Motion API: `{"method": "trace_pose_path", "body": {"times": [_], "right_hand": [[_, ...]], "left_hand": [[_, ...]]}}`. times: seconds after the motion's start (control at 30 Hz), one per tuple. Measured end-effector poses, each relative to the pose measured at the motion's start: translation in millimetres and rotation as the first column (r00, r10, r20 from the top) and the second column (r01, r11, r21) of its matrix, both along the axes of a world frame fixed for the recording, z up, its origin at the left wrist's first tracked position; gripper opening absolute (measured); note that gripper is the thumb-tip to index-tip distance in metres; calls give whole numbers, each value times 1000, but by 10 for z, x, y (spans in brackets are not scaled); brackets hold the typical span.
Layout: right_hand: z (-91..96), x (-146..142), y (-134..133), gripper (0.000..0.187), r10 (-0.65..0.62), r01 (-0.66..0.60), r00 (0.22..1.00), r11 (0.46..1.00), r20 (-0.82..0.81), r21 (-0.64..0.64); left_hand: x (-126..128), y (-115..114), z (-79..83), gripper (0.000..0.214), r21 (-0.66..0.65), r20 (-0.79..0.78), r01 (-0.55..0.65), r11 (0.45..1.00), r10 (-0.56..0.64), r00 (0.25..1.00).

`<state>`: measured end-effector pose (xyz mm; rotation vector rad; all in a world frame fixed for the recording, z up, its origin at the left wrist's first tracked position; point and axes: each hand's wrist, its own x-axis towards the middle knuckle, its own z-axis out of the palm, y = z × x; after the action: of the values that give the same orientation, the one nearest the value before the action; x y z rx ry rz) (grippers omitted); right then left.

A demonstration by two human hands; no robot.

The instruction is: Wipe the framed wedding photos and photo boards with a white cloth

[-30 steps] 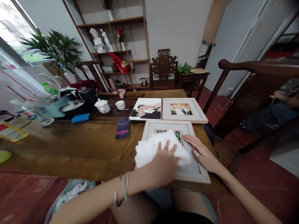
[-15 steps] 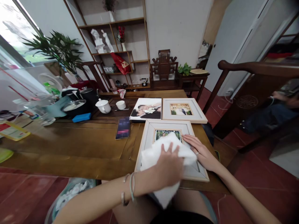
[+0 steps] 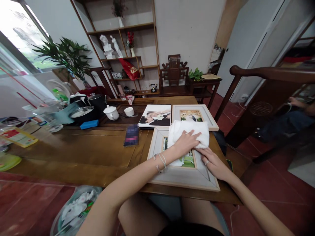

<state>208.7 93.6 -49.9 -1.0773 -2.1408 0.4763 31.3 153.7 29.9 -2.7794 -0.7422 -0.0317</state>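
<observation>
A light wooden picture frame lies flat on the near right part of the dark wooden table. My left hand presses a white cloth onto the frame's far end, fingers curled on the cloth. My right hand lies flat on the frame's right border, fingers stretched out, holding nothing. Beyond it lie a second framed photo and an unframed photo print.
A phone lies left of the frame. A teapot, cup, black pots and a blue box stand further left. A bin sits below the table edge. Another person's leg shows at right behind a wooden chair.
My left hand has slid the white cloth from the frame's near end up to its far end. My right hand has stayed on the frame's right border.
</observation>
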Motion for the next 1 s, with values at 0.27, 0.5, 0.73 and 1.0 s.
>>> {"method": "trace_pose_path", "body": {"times": [0.27, 0.5, 0.73, 1.0], "right_hand": [[70, -21, 5, 48, 84, -84, 995, 996, -56, -7], [84, -26, -6, 50, 83, -83, 996, 996, -46, -7], [116, -38, -29, 52, 60, -61, 998, 998, -32, -29], [97, -24, -16, 53, 87, -87, 996, 995, -20, -37]], "left_hand": [[-851, -82, 8, 30, -24, -94, -247, 969, 244, 965], [-812, -632, 168, 21, -179, -189, -257, 950, 223, 956], [-803, -1439, 82, 22, -192, -104, -64, 979, 44, 994], [-1072, -396, 228, 47, -130, -195, -287, 949, 260, 946]]}}
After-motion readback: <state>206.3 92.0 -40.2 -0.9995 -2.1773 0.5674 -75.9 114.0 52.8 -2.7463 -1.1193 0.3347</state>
